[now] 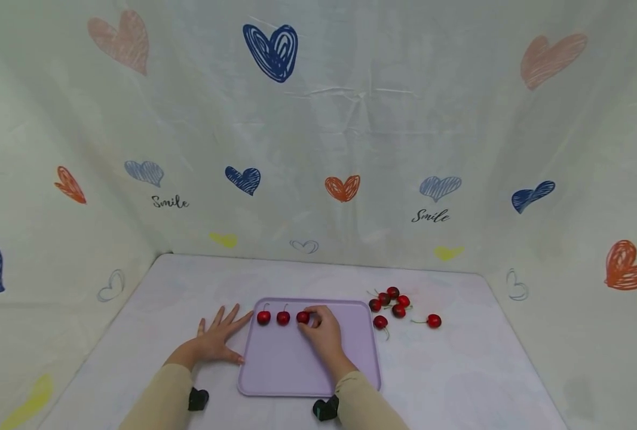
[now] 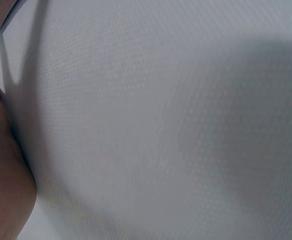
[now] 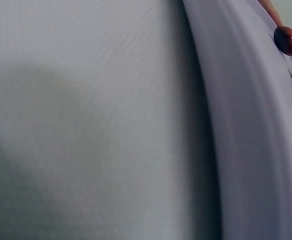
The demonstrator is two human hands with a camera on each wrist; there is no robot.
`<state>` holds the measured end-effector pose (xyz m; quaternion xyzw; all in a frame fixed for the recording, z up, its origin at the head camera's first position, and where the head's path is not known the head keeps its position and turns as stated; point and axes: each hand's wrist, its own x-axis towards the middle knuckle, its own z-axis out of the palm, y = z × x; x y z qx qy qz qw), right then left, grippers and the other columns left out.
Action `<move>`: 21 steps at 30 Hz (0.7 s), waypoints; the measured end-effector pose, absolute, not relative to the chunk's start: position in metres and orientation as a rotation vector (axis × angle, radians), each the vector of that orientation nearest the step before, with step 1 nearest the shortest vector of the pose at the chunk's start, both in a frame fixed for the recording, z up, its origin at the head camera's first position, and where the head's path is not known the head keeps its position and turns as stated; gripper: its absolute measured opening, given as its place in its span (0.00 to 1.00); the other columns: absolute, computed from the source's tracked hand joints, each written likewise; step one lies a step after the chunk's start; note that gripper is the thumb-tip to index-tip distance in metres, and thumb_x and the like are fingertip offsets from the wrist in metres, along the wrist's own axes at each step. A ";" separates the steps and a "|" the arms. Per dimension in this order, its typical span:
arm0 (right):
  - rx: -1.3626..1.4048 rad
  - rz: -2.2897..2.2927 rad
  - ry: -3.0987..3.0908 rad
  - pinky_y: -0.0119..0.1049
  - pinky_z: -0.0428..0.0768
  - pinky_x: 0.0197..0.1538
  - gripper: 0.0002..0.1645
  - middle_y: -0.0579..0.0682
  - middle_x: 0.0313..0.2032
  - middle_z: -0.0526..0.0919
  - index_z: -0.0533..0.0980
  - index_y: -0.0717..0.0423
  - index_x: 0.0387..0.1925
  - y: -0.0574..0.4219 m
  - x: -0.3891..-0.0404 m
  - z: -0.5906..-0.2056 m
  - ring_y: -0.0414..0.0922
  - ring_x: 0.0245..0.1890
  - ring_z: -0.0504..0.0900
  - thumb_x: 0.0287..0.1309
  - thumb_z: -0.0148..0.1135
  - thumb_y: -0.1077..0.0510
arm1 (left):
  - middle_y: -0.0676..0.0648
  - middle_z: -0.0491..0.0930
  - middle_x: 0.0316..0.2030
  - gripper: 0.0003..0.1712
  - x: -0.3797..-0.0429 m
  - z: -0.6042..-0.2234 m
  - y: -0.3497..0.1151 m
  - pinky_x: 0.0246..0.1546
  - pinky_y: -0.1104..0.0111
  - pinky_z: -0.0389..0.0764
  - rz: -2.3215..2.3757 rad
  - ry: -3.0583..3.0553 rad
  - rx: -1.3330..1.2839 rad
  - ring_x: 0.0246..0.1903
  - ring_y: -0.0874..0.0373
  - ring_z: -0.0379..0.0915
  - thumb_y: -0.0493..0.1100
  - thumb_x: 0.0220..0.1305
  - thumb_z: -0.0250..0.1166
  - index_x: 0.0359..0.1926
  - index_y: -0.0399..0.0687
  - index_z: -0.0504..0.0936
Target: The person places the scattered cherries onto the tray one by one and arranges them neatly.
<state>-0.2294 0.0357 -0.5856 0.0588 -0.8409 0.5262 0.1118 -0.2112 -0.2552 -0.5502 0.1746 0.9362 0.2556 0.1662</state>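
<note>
On the lilac tray (image 1: 281,370), my right hand (image 1: 325,339) pinches a red cherry (image 1: 303,317) between thumb and fingers near the far rim. Left of it, a second cherry (image 1: 283,318) and a third cherry (image 1: 263,317) make a row, stems pointing away from me. My left hand (image 1: 215,343) lies with fingers spread beside the tray, fingertips at its left edge. The left wrist view catches only part of that hand (image 2: 6,175) over the white surface. In the right wrist view, the tray rim (image 3: 250,140) crosses the right side, with two cherries (image 3: 287,41) partly visible beyond.
A loose group of cherries (image 1: 398,310) with stems lies on the white table (image 1: 431,370), just right of the tray. One cherry (image 1: 434,321) sits farther right, apart from the others. A white curtain (image 1: 318,131) printed with hearts surrounds the table.
</note>
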 end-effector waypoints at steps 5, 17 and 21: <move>0.165 1.535 -2.486 0.28 0.70 0.27 0.17 0.41 0.24 0.71 0.82 0.53 0.38 0.035 -0.229 -0.585 0.32 0.21 0.67 0.43 0.77 0.63 | 0.32 0.38 0.75 0.63 -0.210 -0.548 -0.254 0.56 0.30 0.17 0.738 2.663 0.486 0.70 0.27 0.21 0.68 0.40 0.75 0.76 0.63 0.54; 0.189 1.518 -2.470 0.29 0.70 0.27 0.17 0.44 0.25 0.73 0.82 0.53 0.38 0.035 -0.227 -0.582 0.33 0.22 0.67 0.43 0.77 0.63 | 0.33 0.39 0.75 0.63 -0.209 -0.541 -0.249 0.58 0.28 0.24 0.659 2.681 0.446 0.70 0.27 0.24 0.63 0.41 0.77 0.75 0.52 0.56; 0.189 1.516 -2.465 0.29 0.70 0.27 0.18 0.44 0.25 0.73 0.82 0.53 0.39 0.035 -0.228 -0.583 0.33 0.22 0.67 0.43 0.77 0.63 | 0.32 0.39 0.74 0.63 -0.210 -0.542 -0.251 0.57 0.29 0.21 0.715 2.666 0.465 0.70 0.26 0.22 0.64 0.40 0.77 0.75 0.53 0.56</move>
